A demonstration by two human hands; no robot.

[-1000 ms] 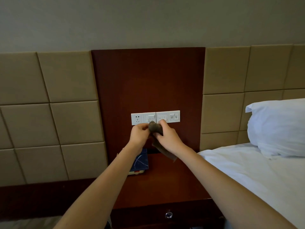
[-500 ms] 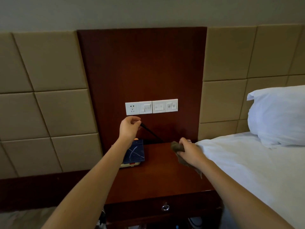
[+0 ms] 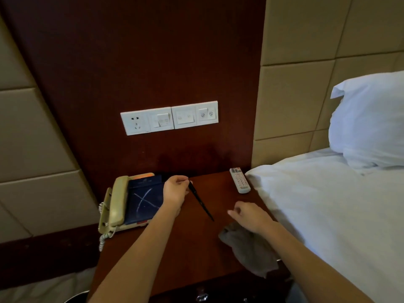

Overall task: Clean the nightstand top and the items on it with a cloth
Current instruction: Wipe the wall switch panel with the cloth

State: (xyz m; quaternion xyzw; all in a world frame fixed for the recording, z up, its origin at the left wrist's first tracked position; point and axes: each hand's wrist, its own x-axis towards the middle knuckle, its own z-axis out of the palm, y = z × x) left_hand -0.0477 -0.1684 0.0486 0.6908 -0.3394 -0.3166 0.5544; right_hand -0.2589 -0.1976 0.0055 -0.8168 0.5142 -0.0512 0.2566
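Note:
The dark wooden nightstand top (image 3: 192, 243) fills the lower middle. My left hand (image 3: 176, 191) pinches the upper end of a thin black pen (image 3: 201, 202), whose tip slants down to the wood. My right hand (image 3: 251, 216) hovers with loosely curled fingers just above a crumpled grey-brown cloth (image 3: 249, 248) lying at the nightstand's right front; it holds nothing. A white remote control (image 3: 239, 180) lies at the back right beside the bed. A beige telephone (image 3: 113, 204) with a dark blue folder (image 3: 144, 200) on it sits at the left.
White switch and socket plates (image 3: 169, 118) are mounted on the dark wood panel above. A white bed (image 3: 328, 204) with a pillow (image 3: 369, 119) borders the nightstand on the right. Padded beige wall panels (image 3: 32, 132) stand on both sides. A drawer knob (image 3: 202, 297) shows below.
The view dropped and moved closer to the nightstand. My left hand lowered the pen toward the top. My right hand set the cloth down on the wood and released it.

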